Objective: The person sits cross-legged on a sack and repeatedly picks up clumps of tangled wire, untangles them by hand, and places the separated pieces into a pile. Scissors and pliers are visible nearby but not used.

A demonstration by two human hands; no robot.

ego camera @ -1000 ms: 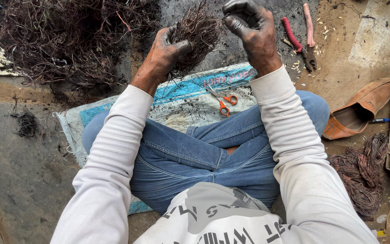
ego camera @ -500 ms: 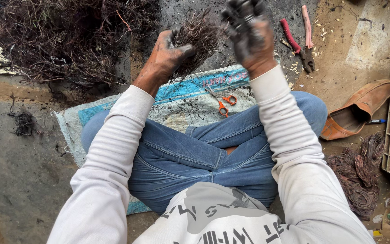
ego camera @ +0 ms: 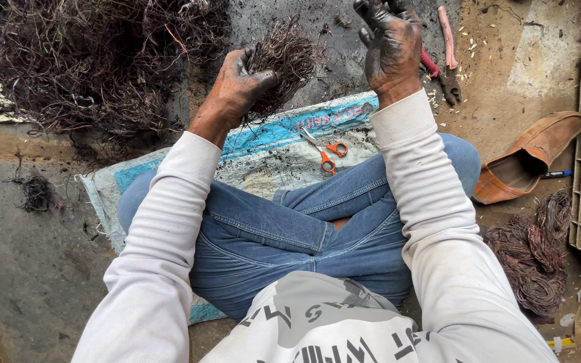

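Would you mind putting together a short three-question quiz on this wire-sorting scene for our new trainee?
1. True or false: the left hand grips a bundle of tangled wire.
2. Which tool lies on the mat just ahead of the crossed legs? A) a hammer B) orange-handled scissors C) a saw
3. Fill in: the right hand is raised and holds ____.

Key
1. True: the fingers wrap round the bundle's lower end.
2. B: they lie on the printed mat; the red-handled pliers lie further off on the ground.
3. Nothing: its blackened fingers are apart, clear of the bundle.
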